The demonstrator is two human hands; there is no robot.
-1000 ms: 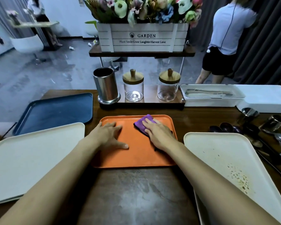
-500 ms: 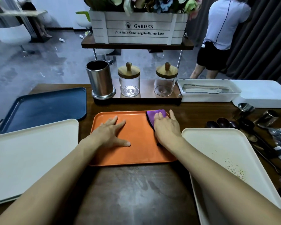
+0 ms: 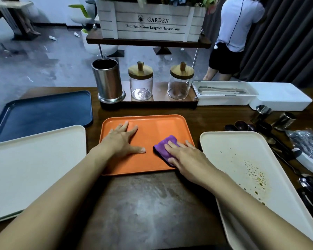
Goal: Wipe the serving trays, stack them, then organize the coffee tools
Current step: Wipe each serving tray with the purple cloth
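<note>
At the far left we see a blue tray [image 3: 43, 112] lying flat on the table [image 3: 152, 204]. Just in front of it is a cream tray [image 3: 34, 159], whose far edge overlaps the blue one's near rim. A steel canister [image 3: 107, 82] stands upright on a low shelf at the back, with two lidded glass jars [image 3: 141, 82] to its right.

The orange tray [image 3: 152, 127] sits in the middle of the table, straight ahead of us. Our left hand [image 3: 123, 139] lies flat on its left half, fingers spread and straight, pressing down and grasping nothing. Our right hand [image 3: 186, 157] rests at the tray's near right corner. Its fingers are stretched out over a folded purple cloth [image 3: 163, 147], pressing it against the tray without curling round it.

Right of the orange tray, and apart from it, lies a second cream tray [image 3: 242, 159] speckled with brown stains toward its near end. Behind it are an open white box [image 3: 224, 92] holding long utensils and, touching its right side, a white lid [image 3: 280, 98].

The coffee tools lie loose at the far right. There are dark spoons [image 3: 240, 126] beside the stained tray's far corner and two small steel cups [image 3: 262, 112] behind them, one tipped over.
</note>
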